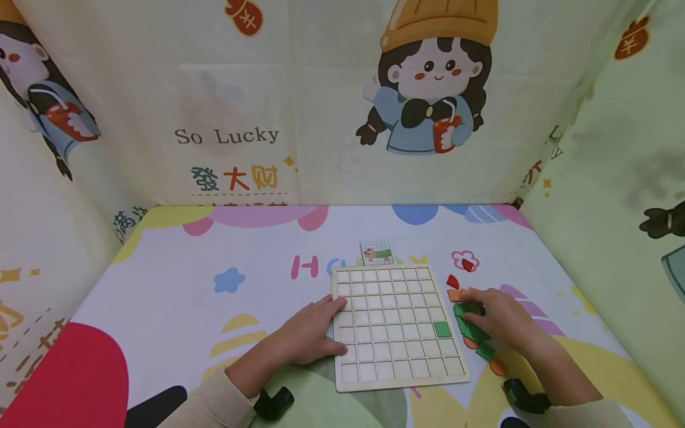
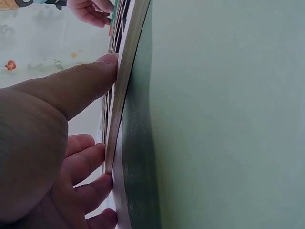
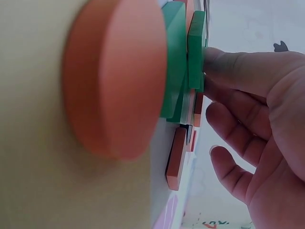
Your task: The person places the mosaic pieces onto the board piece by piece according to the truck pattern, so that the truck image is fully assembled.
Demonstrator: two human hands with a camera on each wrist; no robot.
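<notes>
A pale wooden grid board (image 1: 396, 387) lies on the patterned cloth, with one green square tile (image 1: 442, 329) in a cell near its right edge. My left hand (image 1: 307, 333) rests at the board's left edge, thumb and fingers spread; in the left wrist view the thumb (image 2: 90, 78) touches the rim. Right of the board, my right hand (image 1: 505, 318) is over a loose heap of green tiles (image 1: 485, 351). Its thumb and forefinger pinch a green tile (image 3: 196, 50) in the right wrist view, while the other fingers curl loosely. The forefinger's tip is partly hidden.
A small picture card (image 1: 377, 252) with a gridded pattern lies behind the board. Red pieces (image 1: 453, 282), orange square pieces (image 1: 453, 295) and a rounded orange piece (image 1: 497, 367) lie around the green heap. Printed cloth walls (image 1: 321, 107) enclose the back and sides.
</notes>
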